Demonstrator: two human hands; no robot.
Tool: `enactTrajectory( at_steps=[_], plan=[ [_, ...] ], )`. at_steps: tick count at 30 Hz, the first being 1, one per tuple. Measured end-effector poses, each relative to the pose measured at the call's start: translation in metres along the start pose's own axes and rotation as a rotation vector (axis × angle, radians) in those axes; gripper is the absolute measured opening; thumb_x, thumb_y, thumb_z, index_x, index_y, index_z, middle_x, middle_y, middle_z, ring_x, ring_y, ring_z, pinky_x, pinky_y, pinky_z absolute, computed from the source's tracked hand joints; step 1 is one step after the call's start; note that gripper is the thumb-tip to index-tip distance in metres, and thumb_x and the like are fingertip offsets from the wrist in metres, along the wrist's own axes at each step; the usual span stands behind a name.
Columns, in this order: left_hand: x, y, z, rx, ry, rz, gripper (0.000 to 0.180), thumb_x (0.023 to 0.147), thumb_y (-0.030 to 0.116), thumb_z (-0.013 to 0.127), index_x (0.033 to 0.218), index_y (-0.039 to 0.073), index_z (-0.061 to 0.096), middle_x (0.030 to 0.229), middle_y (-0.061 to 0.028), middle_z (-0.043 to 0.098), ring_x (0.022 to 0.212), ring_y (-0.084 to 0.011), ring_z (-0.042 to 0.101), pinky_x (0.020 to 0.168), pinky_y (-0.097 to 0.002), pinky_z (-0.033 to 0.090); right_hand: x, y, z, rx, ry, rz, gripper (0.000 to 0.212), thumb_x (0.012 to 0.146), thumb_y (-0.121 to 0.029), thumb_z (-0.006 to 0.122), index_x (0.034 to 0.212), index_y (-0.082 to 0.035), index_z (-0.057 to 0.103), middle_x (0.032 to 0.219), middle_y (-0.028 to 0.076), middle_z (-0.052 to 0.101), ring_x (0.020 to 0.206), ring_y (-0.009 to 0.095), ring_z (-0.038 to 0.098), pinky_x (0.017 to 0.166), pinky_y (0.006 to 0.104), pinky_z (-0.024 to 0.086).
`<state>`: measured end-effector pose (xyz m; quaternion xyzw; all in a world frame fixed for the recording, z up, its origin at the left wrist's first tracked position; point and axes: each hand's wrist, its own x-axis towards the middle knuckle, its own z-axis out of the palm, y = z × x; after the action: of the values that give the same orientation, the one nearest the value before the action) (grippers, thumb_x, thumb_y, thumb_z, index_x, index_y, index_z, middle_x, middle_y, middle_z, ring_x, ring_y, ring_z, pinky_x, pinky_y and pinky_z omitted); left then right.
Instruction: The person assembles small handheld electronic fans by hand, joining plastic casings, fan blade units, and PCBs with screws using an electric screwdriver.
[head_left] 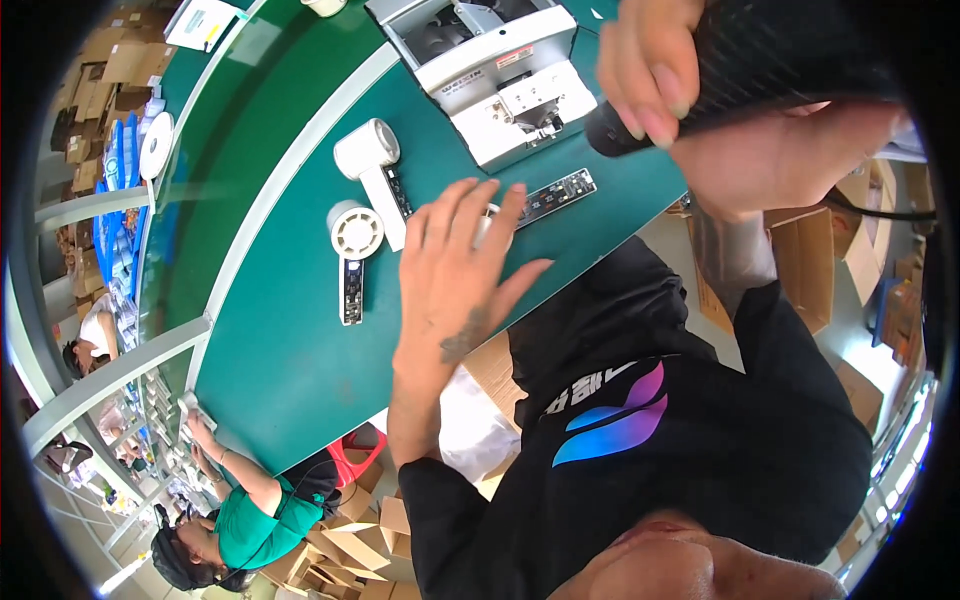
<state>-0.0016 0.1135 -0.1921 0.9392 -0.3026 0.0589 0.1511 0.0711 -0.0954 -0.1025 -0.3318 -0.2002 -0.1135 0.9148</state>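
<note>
Nearest the camera, the raised right hand (750, 165) grasps a black object (790, 60) of unclear kind. The left hand (450, 270), fingers spread, partly covers a white fan-like unit (560, 197) with exposed circuitry on the green table (280, 370); contact cannot be confirmed. Two similar units (366, 148) lie to its left. Beyond stands a silver machine (510, 90); a co-worker (265, 525) in green sits farther off.

A green workbench (300, 390), circuit boards (560, 197), cardboard boxes (357, 545) and a co-worker (262, 520) show an assembly workshop.
</note>
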Motion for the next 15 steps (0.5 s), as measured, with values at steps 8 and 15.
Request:
enactTrajectory(
  at_steps=[8,15],
  plan=[
    [-0.01,-0.028,0.034,-0.501,0.112,-0.094,0.077,0.073,0.021,0.091,0.141,0.003,0.058,0.128,-0.0152,0.064,0.111,-0.0349,0.065,0.093,-0.0422,0.055,0.037,0.062,-0.02,-0.283,-0.473,-0.241,0.092,0.096,-0.083,0.032,0.116,0.003,0.061,0.065,0.007,0.06,0.047,0.012,0.053,0.044,0.0259,0.041],
    [-0.013,-0.024,0.065,-0.547,0.213,-0.076,0.093,0.07,0.022,0.094,0.149,0.0,0.049,0.116,-0.0134,0.07,0.106,-0.0323,0.067,0.091,-0.0422,0.055,0.025,0.087,-0.034,0.17,-0.59,-0.262,0.103,0.093,-0.088,0.021,0.117,0.005,0.057,0.058,0.009,0.057,0.043,0.013,0.051,0.042,0.0253,0.04]
  ],
)
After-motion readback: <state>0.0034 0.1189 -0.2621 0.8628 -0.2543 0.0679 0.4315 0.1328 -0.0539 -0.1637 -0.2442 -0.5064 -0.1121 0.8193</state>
